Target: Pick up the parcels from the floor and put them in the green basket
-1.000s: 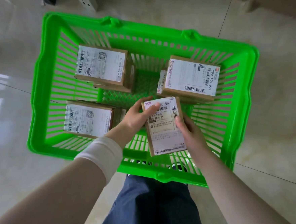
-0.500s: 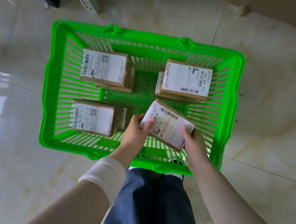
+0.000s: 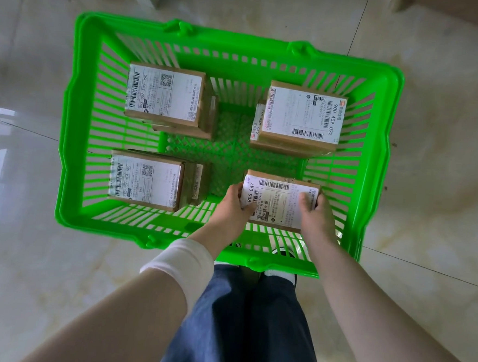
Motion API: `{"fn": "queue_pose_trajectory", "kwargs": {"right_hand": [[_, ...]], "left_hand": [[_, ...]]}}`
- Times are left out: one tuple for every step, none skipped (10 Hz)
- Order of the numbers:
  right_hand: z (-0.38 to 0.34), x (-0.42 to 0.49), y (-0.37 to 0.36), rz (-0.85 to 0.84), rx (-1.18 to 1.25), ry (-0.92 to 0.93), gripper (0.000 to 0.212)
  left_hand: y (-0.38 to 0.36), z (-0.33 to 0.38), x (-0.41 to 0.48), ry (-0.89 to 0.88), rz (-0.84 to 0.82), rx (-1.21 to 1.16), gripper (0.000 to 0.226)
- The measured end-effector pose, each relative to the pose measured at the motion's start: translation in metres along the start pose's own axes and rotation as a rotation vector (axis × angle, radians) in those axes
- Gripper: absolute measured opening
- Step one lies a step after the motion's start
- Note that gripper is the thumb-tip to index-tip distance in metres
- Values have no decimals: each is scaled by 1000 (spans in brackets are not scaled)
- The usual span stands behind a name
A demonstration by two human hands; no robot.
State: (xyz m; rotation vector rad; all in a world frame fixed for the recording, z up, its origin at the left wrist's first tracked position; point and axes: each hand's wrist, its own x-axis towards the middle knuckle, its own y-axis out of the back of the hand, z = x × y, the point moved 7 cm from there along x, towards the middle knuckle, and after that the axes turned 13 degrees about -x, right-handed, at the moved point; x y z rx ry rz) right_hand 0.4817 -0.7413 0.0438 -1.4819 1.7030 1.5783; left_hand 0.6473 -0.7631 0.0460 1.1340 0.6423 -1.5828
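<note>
Cardboard parcel [image 3: 280,202] gripped by both hands' fingers [image 3: 305,199].

I count one green basket [image 3: 77,130] on the floor. Inside it I make out four parcel stacks, one toward each corner. The far-left parcel [image 3: 164,93] sits on another box whose edge peeks out underneath, so that corner counts as two. The far-right parcel [image 3: 304,113] also rests on a second labelled box, two again. The near-left parcel [image 3: 144,180] has at least one more beneath it (I cannot tell exactly how many). The near-right parcel [image 3: 280,202] is a single box as far as I can see. Two hands are in view, the left hand [image 3: 232,205] and the right hand [image 3: 315,218].
</note>
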Motion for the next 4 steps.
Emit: {"fn": "queue_pose_trajectory", "kwargs": {"right_hand": [[1,-1,0,0,10,0,34],[4,0,-2,-26,29,8,34],[6,-4,-1,-22,16,-13,46],[0,-17,8,44,-22,-34,67]], "left_hand": [[0,-2,1,6,5,-10,47],[-3,-3,-1,12,-6,34,50],[-3,-3,-5,37,9,32,64],[1,4,-15,38,69,-89,72]]}}
